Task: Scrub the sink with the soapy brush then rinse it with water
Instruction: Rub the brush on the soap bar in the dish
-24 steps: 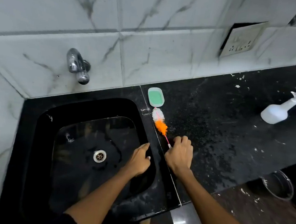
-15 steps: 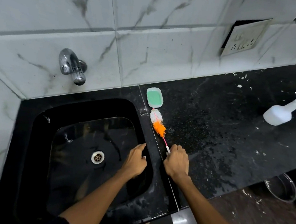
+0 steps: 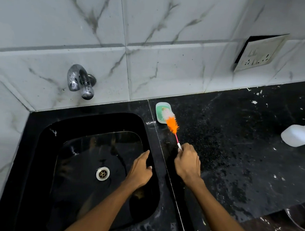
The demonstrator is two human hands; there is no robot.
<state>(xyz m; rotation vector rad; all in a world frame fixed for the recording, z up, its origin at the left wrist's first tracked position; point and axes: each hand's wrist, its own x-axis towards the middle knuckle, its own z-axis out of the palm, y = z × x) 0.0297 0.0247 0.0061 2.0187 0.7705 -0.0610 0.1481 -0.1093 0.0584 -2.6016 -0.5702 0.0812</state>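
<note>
A black sink (image 3: 38, 152) is set into the dark counter, with a metal drain (image 3: 102, 173) in its floor and a chrome tap (image 3: 81, 81) on the wall above. My right hand (image 3: 187, 163) grips the thin handle of an orange and white brush (image 3: 172, 124). The brush's white tip lies in a small white dish of green soap (image 3: 159, 110) just right of the sink. My left hand (image 3: 140, 170) rests on the sink's right rim with its fingers relaxed, holding nothing.
A white spray bottle (image 3: 299, 134) lies on the speckled black counter (image 3: 237, 151) at the right. A wall socket (image 3: 259, 53) sits in the marble tiles. A metal bowl (image 3: 302, 217) stands on the floor at the lower right.
My right hand has pushed the brush forward, so its white tip now lies in the soap dish instead of on the counter in front of it. My left hand has stayed on the rim.
</note>
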